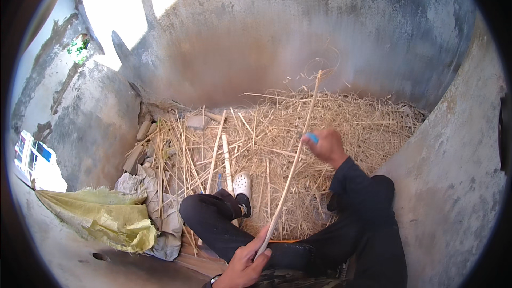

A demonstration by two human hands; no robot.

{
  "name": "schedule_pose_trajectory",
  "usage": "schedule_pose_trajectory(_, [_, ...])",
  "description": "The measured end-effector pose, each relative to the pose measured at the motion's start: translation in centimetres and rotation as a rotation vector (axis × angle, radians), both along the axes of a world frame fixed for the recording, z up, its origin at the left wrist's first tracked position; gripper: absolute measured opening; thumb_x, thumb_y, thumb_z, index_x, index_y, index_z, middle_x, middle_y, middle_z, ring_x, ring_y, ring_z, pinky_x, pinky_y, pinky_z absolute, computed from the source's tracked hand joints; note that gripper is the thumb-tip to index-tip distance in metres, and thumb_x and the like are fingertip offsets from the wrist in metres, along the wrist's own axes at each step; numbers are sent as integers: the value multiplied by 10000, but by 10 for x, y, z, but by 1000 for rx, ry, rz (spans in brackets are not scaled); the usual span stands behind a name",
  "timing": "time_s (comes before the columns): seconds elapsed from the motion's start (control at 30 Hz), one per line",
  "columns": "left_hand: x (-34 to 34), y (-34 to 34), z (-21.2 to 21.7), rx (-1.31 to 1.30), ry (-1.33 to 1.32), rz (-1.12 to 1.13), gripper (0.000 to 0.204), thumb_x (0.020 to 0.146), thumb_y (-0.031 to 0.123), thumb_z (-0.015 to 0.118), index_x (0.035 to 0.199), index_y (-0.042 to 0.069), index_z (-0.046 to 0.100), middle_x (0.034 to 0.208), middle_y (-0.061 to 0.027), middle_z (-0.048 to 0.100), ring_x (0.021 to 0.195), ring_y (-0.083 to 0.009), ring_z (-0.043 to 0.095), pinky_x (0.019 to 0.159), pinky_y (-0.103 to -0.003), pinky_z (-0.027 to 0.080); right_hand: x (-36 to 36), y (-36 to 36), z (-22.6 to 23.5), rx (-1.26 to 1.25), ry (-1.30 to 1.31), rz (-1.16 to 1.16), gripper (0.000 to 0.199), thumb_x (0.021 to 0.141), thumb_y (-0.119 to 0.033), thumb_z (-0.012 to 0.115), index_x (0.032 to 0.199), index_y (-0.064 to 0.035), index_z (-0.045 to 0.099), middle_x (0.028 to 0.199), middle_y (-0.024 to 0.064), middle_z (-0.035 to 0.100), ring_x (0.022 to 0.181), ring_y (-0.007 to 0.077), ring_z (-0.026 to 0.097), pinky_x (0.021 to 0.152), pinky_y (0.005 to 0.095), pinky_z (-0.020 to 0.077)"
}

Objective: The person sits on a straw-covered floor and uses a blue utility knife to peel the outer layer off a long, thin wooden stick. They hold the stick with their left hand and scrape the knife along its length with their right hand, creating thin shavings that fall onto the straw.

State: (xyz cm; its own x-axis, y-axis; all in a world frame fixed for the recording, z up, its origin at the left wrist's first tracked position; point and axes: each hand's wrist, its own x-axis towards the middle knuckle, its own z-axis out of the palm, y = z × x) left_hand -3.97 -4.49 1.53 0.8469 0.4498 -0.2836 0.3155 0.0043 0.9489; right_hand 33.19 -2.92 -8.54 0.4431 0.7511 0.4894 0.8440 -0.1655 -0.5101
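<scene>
A long pale strip of split bamboo point(288, 181) runs up and away from my lap. My left hand point(246, 263) is closed around its lower end. Beside the upper half of the strip, my right hand point(326, 148) is closed on a small blue-handled tool point(312, 138). Any blade on that tool cannot be made out, and motion slightly blurs this hand. Thin curled shavings point(321, 66) show around the far tip of the strip. I sit with legs bent in dark trousers, and one foot wears a white clog point(242, 184).
Shavings point(368, 122) lie heaped over the floor ahead and to the right. Several long strips point(178, 154) lie loose at the left, near a yellow-green woven sack point(101, 216) and a greyish cloth point(169, 229). Stained concrete walls point(298, 26) stand close around.
</scene>
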Motion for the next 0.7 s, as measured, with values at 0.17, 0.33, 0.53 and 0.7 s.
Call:
schedule_pose_trajectory(0.17, [1, -4, 2, 139, 1, -89, 565, 946, 54, 500, 1477, 34, 307, 1156, -110, 598, 1009, -103, 553, 887, -214, 424, 98, -2, 2, -15, 33, -372, 819, 860, -777, 320, 540, -52, 530, 475, 110, 465, 458, 311, 487, 455, 433, 368])
schedule_pose_trajectory(0.33, [-6, -8, 7, 135, 115, -176, 481, 929, 72, 496, 1391, -31, 406, 984, -134, 630, 874, -126, 580, 760, -267, 466, 155, -17, -6, -20, -54, -558, 838, 848, -793, 317, 546, -43, 540, 490, 134, 475, 477, 335, 496, 483, 439, 373])
schedule_pose_trajectory(0.53, [14, 7, 7, -145, 99, -69, 518, 950, 101, 491, 1443, 26, 352, 898, -110, 623, 761, -102, 577, 649, -219, 456, 140, -13, 11, -65, 292, -349, 778, 872, -740, 382, 530, -64, 561, 464, 77, 493, 446, 246, 512, 448, 392, 377])
schedule_pose_trajectory(0.7, [23, 19, 5, -306, 25, 100, 540, 1005, 230, 458, 1491, 73, 282, 719, -2, 522, 537, -37, 421, 490, -173, 348, -13, -15, 45, -137, 74, 127, 707, 816, -745, 493, 522, -112, 603, 434, 51, 500, 401, 213, 519, 405, 360, 395])
